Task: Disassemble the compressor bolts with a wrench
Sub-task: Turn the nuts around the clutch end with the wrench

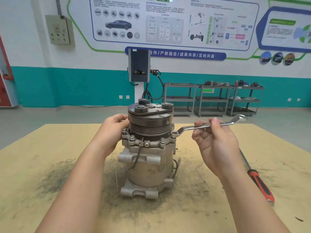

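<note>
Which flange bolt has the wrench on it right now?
The bolt at the compressor's right flange ear: the wrench, held by the right hand, has its ring end over it. The front bolts are bare.

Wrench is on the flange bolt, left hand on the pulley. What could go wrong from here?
1. The right hand only pinches the wrench mid-shaft, so the ring end may slip off the bolt under load.
2. The compressor stands upright and unclamped on the table; the left hand alone steadies it, so it could tip.
3. The screwdriver lies near the right forearm and could be knocked.
</note>
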Demonstrator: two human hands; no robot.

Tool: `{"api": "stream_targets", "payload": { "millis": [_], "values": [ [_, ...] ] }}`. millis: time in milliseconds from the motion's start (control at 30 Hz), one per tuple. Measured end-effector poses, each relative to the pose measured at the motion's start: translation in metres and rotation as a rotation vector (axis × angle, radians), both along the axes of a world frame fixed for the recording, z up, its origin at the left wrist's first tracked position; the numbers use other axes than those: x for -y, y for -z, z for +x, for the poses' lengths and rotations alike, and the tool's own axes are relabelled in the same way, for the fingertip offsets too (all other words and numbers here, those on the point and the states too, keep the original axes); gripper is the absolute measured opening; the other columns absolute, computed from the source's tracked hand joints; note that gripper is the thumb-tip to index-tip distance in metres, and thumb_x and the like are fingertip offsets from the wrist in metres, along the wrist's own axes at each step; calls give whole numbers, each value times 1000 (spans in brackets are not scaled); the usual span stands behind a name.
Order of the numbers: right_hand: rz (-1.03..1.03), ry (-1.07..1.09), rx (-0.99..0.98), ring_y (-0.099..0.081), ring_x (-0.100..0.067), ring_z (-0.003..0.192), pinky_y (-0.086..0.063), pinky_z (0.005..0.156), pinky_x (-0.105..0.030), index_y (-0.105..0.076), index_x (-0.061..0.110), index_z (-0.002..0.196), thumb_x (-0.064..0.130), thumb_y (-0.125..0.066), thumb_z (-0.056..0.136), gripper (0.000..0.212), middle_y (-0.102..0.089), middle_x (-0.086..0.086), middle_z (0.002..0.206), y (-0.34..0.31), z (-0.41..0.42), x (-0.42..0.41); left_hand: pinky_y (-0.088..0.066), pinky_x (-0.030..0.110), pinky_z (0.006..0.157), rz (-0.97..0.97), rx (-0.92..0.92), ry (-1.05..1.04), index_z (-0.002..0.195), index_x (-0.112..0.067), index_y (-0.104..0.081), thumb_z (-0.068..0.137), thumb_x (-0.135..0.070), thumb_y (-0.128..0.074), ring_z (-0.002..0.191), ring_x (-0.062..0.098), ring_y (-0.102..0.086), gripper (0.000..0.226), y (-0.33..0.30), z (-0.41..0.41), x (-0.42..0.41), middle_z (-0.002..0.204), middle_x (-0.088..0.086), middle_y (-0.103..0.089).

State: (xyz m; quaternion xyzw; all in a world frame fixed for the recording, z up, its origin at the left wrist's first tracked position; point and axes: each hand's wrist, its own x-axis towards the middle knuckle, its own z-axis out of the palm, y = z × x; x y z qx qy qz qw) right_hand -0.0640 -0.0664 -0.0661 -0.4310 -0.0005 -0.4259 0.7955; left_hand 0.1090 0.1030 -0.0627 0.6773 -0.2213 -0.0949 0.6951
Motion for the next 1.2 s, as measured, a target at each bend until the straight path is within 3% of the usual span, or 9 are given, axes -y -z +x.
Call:
{"api": "stream_targets", "payload": {
  "millis": [167, 333, 433, 567, 700, 767, 867, 967, 1200],
  "values": [
    [27, 6, 2, -61, -18, 55, -54, 56, -26, -44, 10, 91, 16, -33, 105, 19, -68, -8, 73, 5, 0, -2, -54, 49, 88, -94, -167, -17, 105, -1, -69, 95, -10, -58, 78, 26, -72, 17, -3, 0, 5, 92, 14, -76],
    [-496, 529, 204, -65, -23, 63, -53, 64, -32, -47, 32, 98, 35, -39, 103, 10, -67, -6, 83, 23, 3, -28, -56, 45, 80, -146, -230, -16, 103, 2, -62, 93, -15, -64, 69, 23, -74, 20, -2, -3, 7, 83, 13, -76],
    [-771, 634, 288, -66, -15, 70, -53, 68, -26, -53, 44, 102, 37, -43, 102, 12, -65, -3, 91, 30, 4, -37, -55, 45, 81, -132, -217, -18, 100, -1, -61, 94, -13, -62, 66, 21, -74, 13, -2, -2, 6, 79, 10, -76],
    [-976, 609, 272, -65, -9, 89, -53, 80, -25, -61, 20, 97, 36, -50, 100, 20, -64, 7, 95, 34, 3, -45, -57, 42, 74, -105, -190, -28, 97, -2, -64, 96, -10, -58, 66, 22, -73, 10, -1, 0, 5, 79, 12, -76],
    [-1172, 620, 260, -66, -13, 93, -54, 82, -26, -62, 12, 98, 18, -64, 90, 10, -68, 0, 98, 36, 1, -47, -57, 44, 76, -86, -164, -20, 100, -1, -67, 97, -10, -56, 72, 25, -73, 15, 1, 1, 5, 84, 13, -76],
    [-1079, 608, 261, -67, -12, 85, -54, 77, -22, -59, 17, 103, 22, -53, 99, 9, -66, 4, 99, 31, 0, -46, -56, 44, 79, -93, -162, -10, 100, -1, -68, 96, -13, -58, 74, 25, -73, 16, 1, 0, 4, 87, 13, -76],
    [-622, 506, 223, -65, -20, 68, -52, 67, -25, -49, 28, 104, 30, -40, 103, 9, -68, -3, 89, 21, -3, -40, -56, 42, 76, -95, -164, -5, 100, -1, -67, 95, -16, -61, 74, 24, -73, 16, 0, -2, 4, 88, 13, -76],
    [-243, 355, 154, -61, -21, 59, -52, 61, -26, -46, 20, 102, 27, -35, 102, 13, -69, -9, 78, 17, -4, -24, -55, 45, 82, -87, -159, -5, 102, -2, -66, 95, -17, -61, 78, 26, -72, 18, 0, -1, 4, 92, 15, -76],
    [49, 27, 121, -58, -23, 54, -52, 55, -29, -49, 8, 97, 18, -28, 106, 25, -66, -14, 72, 12, -3, -7, -55, 47, 86, -88, -161, -48, 102, -3, -68, 97, -17, -57, 81, 27, -73, 19, 1, -2, 8, 90, 13, -76]
  ]
}}
